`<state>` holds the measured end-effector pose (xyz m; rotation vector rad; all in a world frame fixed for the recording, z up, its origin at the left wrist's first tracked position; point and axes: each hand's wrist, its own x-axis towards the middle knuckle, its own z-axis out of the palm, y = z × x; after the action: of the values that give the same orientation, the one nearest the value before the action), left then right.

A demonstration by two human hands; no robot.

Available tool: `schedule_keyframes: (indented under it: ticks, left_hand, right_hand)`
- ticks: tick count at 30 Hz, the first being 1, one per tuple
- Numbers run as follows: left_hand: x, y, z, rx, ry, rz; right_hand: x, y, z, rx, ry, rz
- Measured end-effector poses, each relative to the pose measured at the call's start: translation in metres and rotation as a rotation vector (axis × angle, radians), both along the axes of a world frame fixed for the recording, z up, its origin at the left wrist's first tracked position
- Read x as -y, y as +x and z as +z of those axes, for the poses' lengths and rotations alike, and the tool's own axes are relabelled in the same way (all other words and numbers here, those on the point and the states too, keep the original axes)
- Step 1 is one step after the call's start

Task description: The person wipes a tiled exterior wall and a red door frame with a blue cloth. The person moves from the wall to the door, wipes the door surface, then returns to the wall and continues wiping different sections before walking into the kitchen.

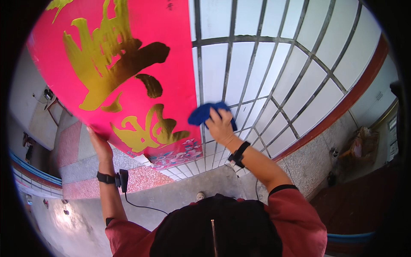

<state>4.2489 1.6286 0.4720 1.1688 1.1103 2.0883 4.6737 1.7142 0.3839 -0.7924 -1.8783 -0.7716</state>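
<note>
My right hand (221, 127) grips a bunched blue cloth (205, 113). The cloth lies over the border between a pink paper banner (173, 93) and the white wall tiles (237, 61); its blurred outline hides that part of the banner's edge. Large gold brush-style characters and printed flowers cover the banner. My left hand (101, 144) is raised at the banner's lower left, its fingers at the paper's edge. Nothing shows in that palm, though the far side of the hand is hidden. Each wrist wears a black strap with a small device.
Dark grout lines divide the tiles, which turn a corner toward a red-brown door frame (334, 125) on the right. Below is a grey concrete floor (212, 180) beside a pink and grey speckled floor (144, 180). A thin cable (141, 205) runs from my left wrist device.
</note>
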Motion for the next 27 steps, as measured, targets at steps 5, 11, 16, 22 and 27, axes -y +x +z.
schedule_keyframes:
  ticks: [5,11,16,22,27]
  left_hand:
    - [0.002,-0.003,0.002,-0.033,0.033,-0.002]
    - [0.005,-0.002,0.003,-0.073,0.001,-0.030]
    - [0.002,0.002,0.004,-0.064,0.010,-0.020]
    - [0.005,0.013,0.009,-0.041,-0.001,0.042]
    - [0.000,0.016,0.011,-0.022,-0.024,0.109]
  right_hand:
    - [0.000,0.025,-0.071,0.121,-0.109,0.066]
    - [-0.022,0.102,-0.060,-0.201,-0.244,-0.340]
    - [-0.045,0.132,-0.005,-0.483,-0.176,-0.342]
    - [-0.066,0.135,-0.025,-0.652,-0.164,-0.405]
    - [-0.063,0.082,-0.165,-1.005,-0.277,-0.575]
